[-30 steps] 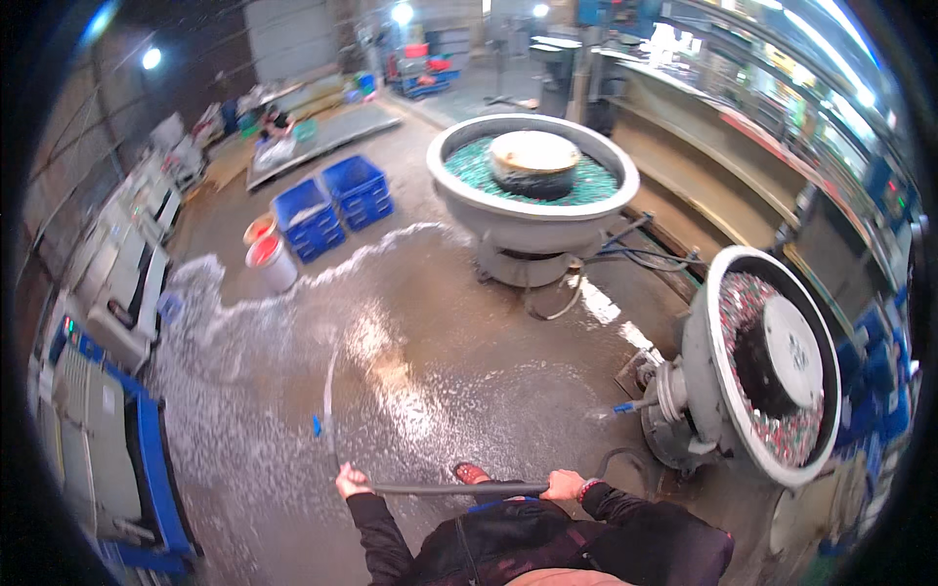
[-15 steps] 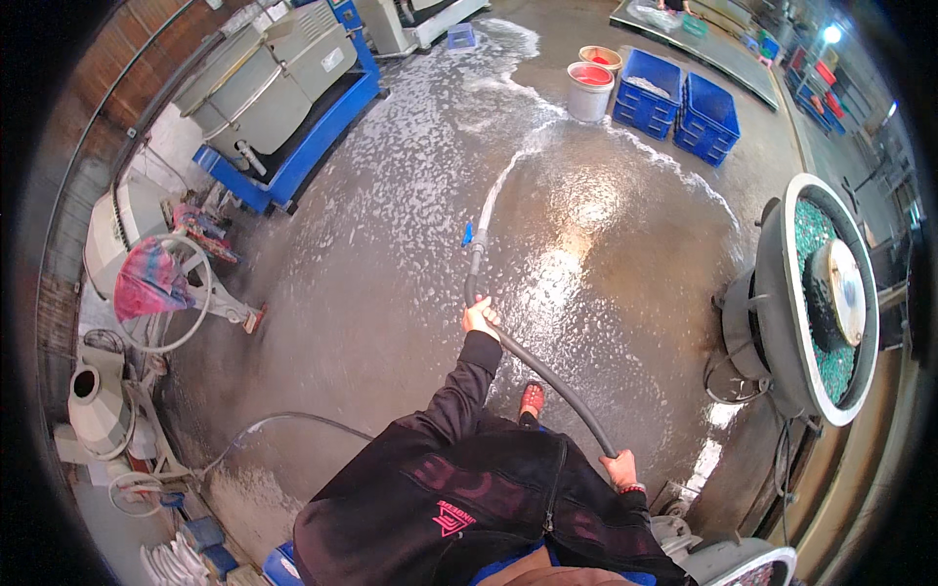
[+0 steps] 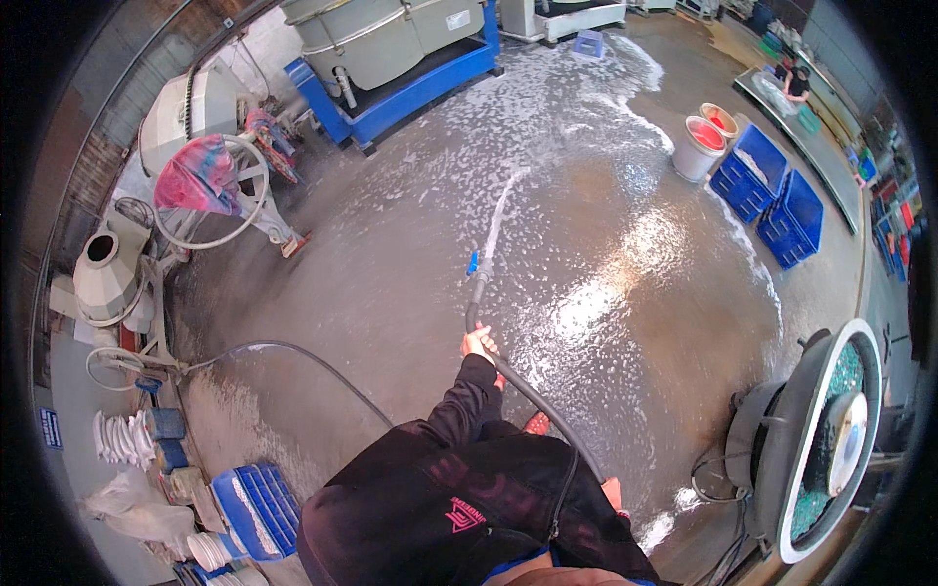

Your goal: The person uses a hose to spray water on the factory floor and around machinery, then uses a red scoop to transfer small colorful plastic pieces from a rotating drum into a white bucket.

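Swung leftward: 1 hose [image 3: 537, 397] | left hand [image 3: 479, 342], right hand [image 3: 612, 491] gripping | 2 red-topped buckets [image 3: 695, 156]

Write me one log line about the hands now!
left hand: gripping grey hose | right hand: holding hose farther back | water: streaming from hose end | floor: wet

Cool, moderate indoor light filled the fisheye view. The wet grey-brown concrete floor [image 3: 410, 264] returned white glare right of centre and a smaller bright patch at lower right. The dark grey flexible hose [image 3: 537, 396] appeared fairly sharp; the dim brown wall [image 3: 98, 103] bowed toward the black, circular rim.
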`<state>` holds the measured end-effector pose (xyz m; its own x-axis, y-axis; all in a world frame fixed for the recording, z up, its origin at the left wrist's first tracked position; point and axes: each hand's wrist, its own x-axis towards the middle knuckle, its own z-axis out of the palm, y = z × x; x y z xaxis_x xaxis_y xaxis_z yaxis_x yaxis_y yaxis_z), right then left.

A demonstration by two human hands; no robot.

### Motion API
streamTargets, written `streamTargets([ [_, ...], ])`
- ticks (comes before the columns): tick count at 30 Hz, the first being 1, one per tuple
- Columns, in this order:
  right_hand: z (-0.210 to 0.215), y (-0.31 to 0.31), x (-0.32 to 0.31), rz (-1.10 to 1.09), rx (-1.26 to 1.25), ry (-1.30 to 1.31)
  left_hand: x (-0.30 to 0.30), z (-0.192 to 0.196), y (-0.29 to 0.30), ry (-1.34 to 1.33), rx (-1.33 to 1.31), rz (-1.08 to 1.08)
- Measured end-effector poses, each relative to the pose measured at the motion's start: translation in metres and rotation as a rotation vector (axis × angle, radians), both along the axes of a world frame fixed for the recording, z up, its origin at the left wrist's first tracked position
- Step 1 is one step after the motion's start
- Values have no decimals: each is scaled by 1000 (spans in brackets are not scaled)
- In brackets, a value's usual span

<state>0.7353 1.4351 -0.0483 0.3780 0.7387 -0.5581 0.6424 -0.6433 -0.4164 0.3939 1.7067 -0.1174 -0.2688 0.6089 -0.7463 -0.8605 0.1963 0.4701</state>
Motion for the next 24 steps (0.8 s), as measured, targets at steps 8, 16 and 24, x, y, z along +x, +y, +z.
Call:
streamTargets([
  [8, -17, 105, -64, 220, -248, 38, -141, -128, 64, 164, 321, -469],
  [16, -9, 160, -95, 35, -233, -35, -163, -244, 185, -3, -25, -301],
  [24, -14, 229, -56, -66, -212, 0, -57, -146, 276, 110, 56, -240],
])
